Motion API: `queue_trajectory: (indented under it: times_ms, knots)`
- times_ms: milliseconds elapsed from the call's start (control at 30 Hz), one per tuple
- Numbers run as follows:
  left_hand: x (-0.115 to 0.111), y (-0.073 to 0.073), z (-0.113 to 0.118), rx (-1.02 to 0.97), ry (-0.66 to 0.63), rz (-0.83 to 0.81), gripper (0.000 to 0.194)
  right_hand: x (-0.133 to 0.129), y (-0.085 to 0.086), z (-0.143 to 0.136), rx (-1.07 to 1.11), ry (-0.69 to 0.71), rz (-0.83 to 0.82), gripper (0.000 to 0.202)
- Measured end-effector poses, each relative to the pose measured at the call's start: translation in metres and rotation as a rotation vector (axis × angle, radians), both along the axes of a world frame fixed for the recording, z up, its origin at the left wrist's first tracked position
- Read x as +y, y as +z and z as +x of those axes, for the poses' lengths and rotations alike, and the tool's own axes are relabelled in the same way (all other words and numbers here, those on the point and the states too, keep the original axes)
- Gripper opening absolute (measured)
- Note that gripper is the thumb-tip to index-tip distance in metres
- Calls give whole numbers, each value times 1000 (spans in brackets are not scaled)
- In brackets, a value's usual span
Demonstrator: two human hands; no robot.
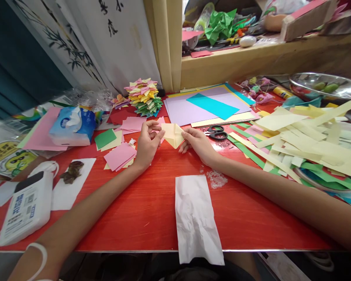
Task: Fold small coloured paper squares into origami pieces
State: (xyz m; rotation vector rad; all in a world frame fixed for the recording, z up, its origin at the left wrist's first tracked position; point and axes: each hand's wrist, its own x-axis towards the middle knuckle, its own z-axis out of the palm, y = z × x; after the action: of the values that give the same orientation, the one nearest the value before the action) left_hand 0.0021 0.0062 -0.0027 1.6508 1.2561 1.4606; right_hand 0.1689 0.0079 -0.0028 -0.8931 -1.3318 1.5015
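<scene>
A pale yellow sheet of origami paper (pixel 173 134), creased and partly folded, is held above the red table between my two hands. My left hand (pixel 148 141) pinches its left edge between thumb and fingers. At the right corner, the thumb and fingertips of my right hand (pixel 197 143) close on the same paper. Pink paper squares (pixel 121 156) lie just left of my left hand. Behind my right hand rest black-handled scissors (pixel 217 132). A layered folded-paper model (pixel 144 96) in pink, yellow and green stands further back.
Cut paper strips (pixel 312 136) pile up at the right, near a metal bowl (pixel 333 86). Coloured sheets (pixel 199 107) lie at the back. On the left are a tissue pack (pixel 73 125) and a white power strip (pixel 27 207). A crumpled white paper (pixel 196 214) overhangs the table's front edge.
</scene>
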Motion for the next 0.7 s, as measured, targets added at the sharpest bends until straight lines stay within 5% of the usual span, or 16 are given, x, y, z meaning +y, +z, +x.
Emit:
queue_trajectory:
  times_ms: [333,700]
  knots:
    - [0,-1,2,86,-247,-139,41,-1,3,-1,58,3,-57,6]
    - [-1,-1,0,161,-206,-117,31,0,1,-1,61,58,-27,20]
